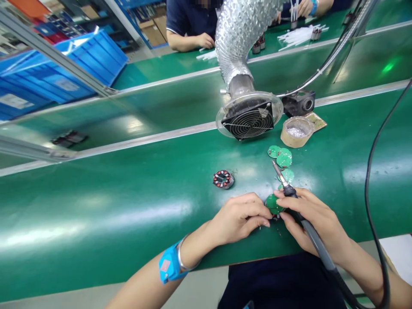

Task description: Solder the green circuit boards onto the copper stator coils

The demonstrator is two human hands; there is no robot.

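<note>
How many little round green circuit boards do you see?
4: two circuit boards touching near the tape roll, one beside the soldering iron tip, one pinched between left hand and right hand. A green sliver by the right hand may be a fifth.

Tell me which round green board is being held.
The round green board nearest the person, pinched between left hand and right hand, which also grips the soldering iron; other boards lie loose beyond it.

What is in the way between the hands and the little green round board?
Nothing visible. The left hand and the right hand both touch the green round board, one on each side. The right hand also holds the soldering iron, its tip pointing away from that board.
</note>
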